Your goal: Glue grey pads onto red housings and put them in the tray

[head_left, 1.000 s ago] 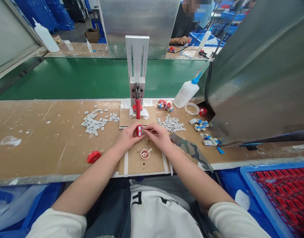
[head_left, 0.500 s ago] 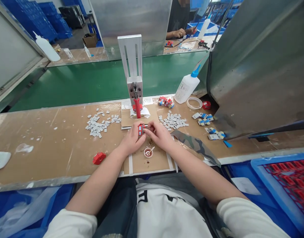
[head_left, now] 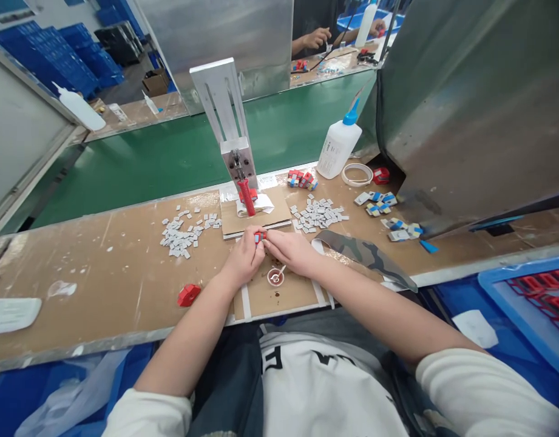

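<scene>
My left hand [head_left: 243, 258] is closed around a small red plastic piece with light-blue panels [head_left: 260, 237]. My right hand [head_left: 294, 250] meets it from the other side, its fingers pinched on the same piece and partly hiding it. Just below the hands sits a small round cup of reddish-brown liquid [head_left: 275, 278] with a thin stick in it. Beyond them stands a metal toggle clamp press with a red handle [head_left: 246, 197], over a folded white cloth [head_left: 263, 205]. Small grey tiles lie in a left pile [head_left: 178, 237] and a right pile [head_left: 319, 213].
A red block [head_left: 189, 295] lies by my left forearm. At the back right stand a white squeeze bottle [head_left: 339, 149], a tape roll [head_left: 357, 175] and red-blue pieces [head_left: 301, 179]. A camouflage strip [head_left: 365, 255] lies near my right forearm. A co-worker's hand [head_left: 317, 37] is across the green belt [head_left: 170, 152].
The view has tilted and shifted a little. The red piece has turned in my hands, its panels now showing less, and my right fingers have closed in on it. The co-worker's hands have moved apart.
</scene>
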A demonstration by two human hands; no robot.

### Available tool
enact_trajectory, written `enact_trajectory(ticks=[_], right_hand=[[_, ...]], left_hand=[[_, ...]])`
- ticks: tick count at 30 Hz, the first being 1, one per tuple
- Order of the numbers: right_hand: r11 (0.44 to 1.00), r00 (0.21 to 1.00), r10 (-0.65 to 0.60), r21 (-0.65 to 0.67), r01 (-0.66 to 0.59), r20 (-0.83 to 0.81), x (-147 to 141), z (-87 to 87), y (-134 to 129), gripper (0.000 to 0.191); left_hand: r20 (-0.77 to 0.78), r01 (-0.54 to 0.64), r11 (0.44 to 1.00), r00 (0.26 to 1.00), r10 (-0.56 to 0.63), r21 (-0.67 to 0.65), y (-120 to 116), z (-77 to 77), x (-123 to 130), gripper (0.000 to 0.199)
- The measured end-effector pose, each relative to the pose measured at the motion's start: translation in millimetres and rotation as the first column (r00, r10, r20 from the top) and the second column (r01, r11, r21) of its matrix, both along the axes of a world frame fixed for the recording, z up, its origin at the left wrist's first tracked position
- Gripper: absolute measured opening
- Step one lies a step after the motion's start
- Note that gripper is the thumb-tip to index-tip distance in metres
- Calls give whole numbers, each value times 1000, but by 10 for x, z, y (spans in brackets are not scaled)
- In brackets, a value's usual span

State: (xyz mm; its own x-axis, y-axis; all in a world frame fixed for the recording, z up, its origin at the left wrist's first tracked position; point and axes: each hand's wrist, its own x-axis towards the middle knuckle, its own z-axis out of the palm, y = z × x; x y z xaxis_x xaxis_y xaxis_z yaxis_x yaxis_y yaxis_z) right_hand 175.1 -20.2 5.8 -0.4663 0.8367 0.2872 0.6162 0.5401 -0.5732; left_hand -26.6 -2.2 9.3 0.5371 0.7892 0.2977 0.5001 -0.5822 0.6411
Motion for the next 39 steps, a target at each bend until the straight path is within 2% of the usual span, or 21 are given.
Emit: enact_trajectory(ticks=[7, 14, 20, 25, 32, 39], right_hand=[[996, 999, -31, -79, 28, -39, -14, 1, 0, 27], [1000, 1000, -15, 27, 14, 25, -4, 15, 34, 28], [998, 995, -26, 52, 21, 95, -21, -23, 25, 28], [999, 999, -10, 35, 9, 32, -8, -17, 18, 30], [997, 1000, 18, 73, -19, 16, 4, 17, -17, 35], [1000, 1000, 13, 15, -13, 6, 11, 11, -17, 33]], left_hand=[[-55, -11, 999, 998, 14, 49, 2, 14, -10, 32], [27, -13, 997, 1000, 15, -70, 20, 80, 4, 29], [36, -46, 995, 998, 49, -85, 31, -6, 17, 30], [53, -37, 999, 998, 39, -27, 32, -33, 20, 32], [74, 63, 994, 995, -70, 92, 29, 29, -28, 28], [34, 71, 991, 997, -75, 109, 27, 23, -31, 28]])
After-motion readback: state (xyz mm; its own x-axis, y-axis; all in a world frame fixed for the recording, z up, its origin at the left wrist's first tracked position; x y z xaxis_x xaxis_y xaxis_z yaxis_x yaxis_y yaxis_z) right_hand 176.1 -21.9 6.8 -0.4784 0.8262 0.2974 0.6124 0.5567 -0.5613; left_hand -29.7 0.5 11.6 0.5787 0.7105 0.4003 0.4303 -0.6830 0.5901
